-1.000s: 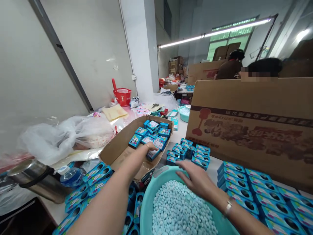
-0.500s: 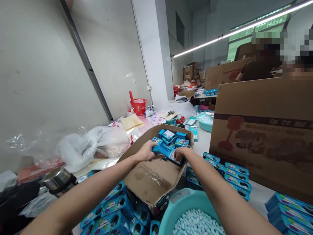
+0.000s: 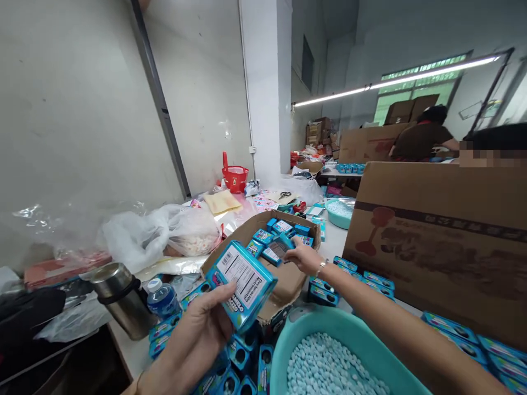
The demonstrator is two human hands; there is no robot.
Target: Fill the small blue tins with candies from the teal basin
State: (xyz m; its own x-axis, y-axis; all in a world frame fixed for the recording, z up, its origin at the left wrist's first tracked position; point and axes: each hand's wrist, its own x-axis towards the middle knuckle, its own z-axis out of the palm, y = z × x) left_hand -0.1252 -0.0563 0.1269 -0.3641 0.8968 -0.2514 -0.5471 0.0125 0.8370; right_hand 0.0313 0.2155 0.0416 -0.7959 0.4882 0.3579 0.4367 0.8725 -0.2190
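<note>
Right at the bottom, at about 6 o'clock, sits a teal bowl (image 3: 313, 329) full of small pale blue candies (image 3: 329, 367). Open blue boxes (image 3: 234, 373) stand packed together just to its left.

The left hand (image 3: 197, 340) is near the bottom, at about 7 o'clock. Its fingers (image 3: 214, 299) are closed around a blue box (image 3: 242, 282), which is tilted with its white label and bar code facing up. The thumb presses on the front of the box.

A little farther back lies a flat cardboard tray (image 3: 255, 269). A heap of little blue boxes (image 3: 280, 238) fills its far end. The right hand (image 3: 304, 258) reaches into that end, at about 12 o'clock from the bowl. Its fingers pinch one small box (image 3: 278, 249) at the edge of the heap.

To the right, at 3 o'clock, stands a big brown carton (image 3: 440, 241). Rows of flat blue boxes (image 3: 362, 277) lie on the table (image 3: 337, 241) in front of it.

To the left, at 9 o'clock, stand a steel flask (image 3: 121, 299) and a water bottle (image 3: 162, 299). Behind them is a clear plastic bag (image 3: 160, 236).

Far back sit a red basket (image 3: 234, 176) and another teal bowl (image 3: 340, 211). A person (image 3: 420, 140) works beyond the carton.
</note>
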